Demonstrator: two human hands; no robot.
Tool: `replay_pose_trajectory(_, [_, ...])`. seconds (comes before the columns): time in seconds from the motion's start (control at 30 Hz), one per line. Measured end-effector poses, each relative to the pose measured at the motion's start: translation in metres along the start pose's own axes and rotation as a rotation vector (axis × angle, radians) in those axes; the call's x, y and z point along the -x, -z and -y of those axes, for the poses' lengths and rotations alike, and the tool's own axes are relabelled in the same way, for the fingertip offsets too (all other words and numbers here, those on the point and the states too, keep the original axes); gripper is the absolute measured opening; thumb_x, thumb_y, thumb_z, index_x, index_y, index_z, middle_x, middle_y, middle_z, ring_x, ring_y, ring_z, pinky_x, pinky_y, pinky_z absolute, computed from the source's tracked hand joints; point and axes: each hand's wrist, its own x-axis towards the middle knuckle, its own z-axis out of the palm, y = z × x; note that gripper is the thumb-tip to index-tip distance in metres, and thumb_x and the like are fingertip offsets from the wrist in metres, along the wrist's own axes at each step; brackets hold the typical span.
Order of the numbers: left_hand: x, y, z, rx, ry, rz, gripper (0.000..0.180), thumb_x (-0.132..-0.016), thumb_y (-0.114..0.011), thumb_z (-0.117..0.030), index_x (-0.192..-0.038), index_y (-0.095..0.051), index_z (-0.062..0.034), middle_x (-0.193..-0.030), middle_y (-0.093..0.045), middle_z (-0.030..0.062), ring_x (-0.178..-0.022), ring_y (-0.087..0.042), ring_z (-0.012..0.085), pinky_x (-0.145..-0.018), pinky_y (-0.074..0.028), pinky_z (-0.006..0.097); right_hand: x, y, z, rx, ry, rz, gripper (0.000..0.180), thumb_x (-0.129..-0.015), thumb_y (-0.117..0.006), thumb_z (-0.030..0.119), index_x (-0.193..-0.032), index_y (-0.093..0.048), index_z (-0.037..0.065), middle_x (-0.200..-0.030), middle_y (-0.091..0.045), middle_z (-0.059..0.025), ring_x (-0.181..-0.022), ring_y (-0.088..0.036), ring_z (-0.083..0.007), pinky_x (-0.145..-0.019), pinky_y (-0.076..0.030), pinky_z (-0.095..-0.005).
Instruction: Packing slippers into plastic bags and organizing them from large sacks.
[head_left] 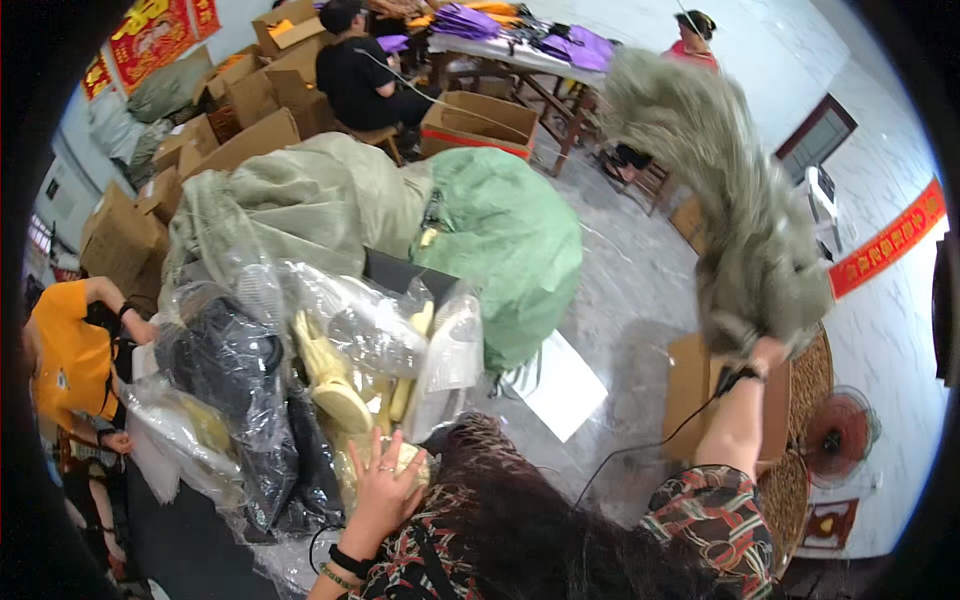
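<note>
My left hand (385,485) lies with fingers spread on a clear plastic bag holding a pale yellow item (343,405) whose kind I cannot make out. Around it are piled more clear bags, some with dark contents (225,350) and one with a white mesh-like piece (452,345). Off to the right, my right hand (768,355) grips the end of a grey-green woven sack (745,215). The sack hangs stretched out in the air, smeared by motion, and its upper end reaches toward the back of the room.
Behind the pile bulge a green sack (505,240) and an olive sack (290,195). A person in orange (75,345) stands at the left. Cardboard boxes (265,100), a seated person in black (350,75) and a table with purple cloth (520,55) lie farther back. A fan (838,437) is at right.
</note>
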Motion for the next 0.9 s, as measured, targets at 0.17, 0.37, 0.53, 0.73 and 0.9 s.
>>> replay_pose_trajectory(0.17, [0.009,-0.001,-0.004,0.0,0.083,-0.017,0.059,-0.074,-0.081,-0.023,-0.13,-0.063,-0.0148,-0.155,-0.035,0.0216,-0.147,-0.019,0.0498,-0.113,-0.007,0.074,0.238,0.128,-0.06,0.93,-0.614,0.308,0.031,-0.086,-0.066,0.022,-0.11,-0.069,0.003,-0.114,-0.069,-0.023,-0.105,-0.065,-0.0423,-0.09,-0.052,-0.0499])
replay_pose_trajectory(0.37, [0.038,0.005,-0.006,-0.011,0.214,-0.054,0.06,-0.076,-0.079,-0.019,-0.132,-0.059,-0.0125,-0.157,-0.033,0.02,-0.148,-0.017,0.0496,-0.114,-0.007,0.073,0.341,0.104,-0.034,0.968,-0.776,0.513,0.06,-0.075,-0.078,0.04,-0.12,-0.066,0.002,-0.124,-0.065,-0.024,-0.121,-0.059,-0.0401,-0.103,-0.047,-0.0469])
replay_pose_trajectory(0.53, [0.081,0.015,-0.015,0.005,0.39,-0.078,0.055,-0.079,-0.077,-0.02,-0.131,-0.061,-0.0129,-0.155,-0.035,0.0216,-0.147,-0.02,0.0502,-0.114,-0.006,0.072,0.302,0.024,-0.013,0.784,-0.748,0.599,0.064,-0.077,-0.077,0.038,-0.126,-0.062,0.0,-0.128,-0.063,-0.0254,-0.119,-0.059,-0.04,-0.1,-0.048,-0.0461])
replay_pose_trajectory(0.73, [0.13,0.011,-0.034,0.025,0.628,-0.163,0.059,-0.08,-0.076,-0.015,-0.136,-0.057,-0.0125,-0.159,-0.029,0.0199,-0.149,-0.017,0.0483,-0.116,-0.01,0.069,0.277,-0.022,0.001,0.539,-0.822,0.707,0.099,-0.068,-0.087,0.043,-0.138,-0.043,-0.012,-0.136,-0.056,-0.0277,-0.126,-0.054,-0.037,-0.104,-0.045,-0.0448])
replay_pose_trajectory(0.9, [0.166,-0.007,-0.064,0.028,0.882,-0.244,0.064,-0.082,-0.076,-0.021,-0.141,-0.054,-0.0117,-0.159,-0.028,0.0216,-0.148,-0.017,0.0486,-0.115,-0.011,0.07,0.34,-0.07,0.071,0.724,-0.558,1.478,0.109,-0.07,-0.087,0.043,-0.145,-0.027,-0.009,-0.138,-0.053,-0.0295,-0.131,-0.049,-0.0373,-0.105,-0.044,-0.0429])
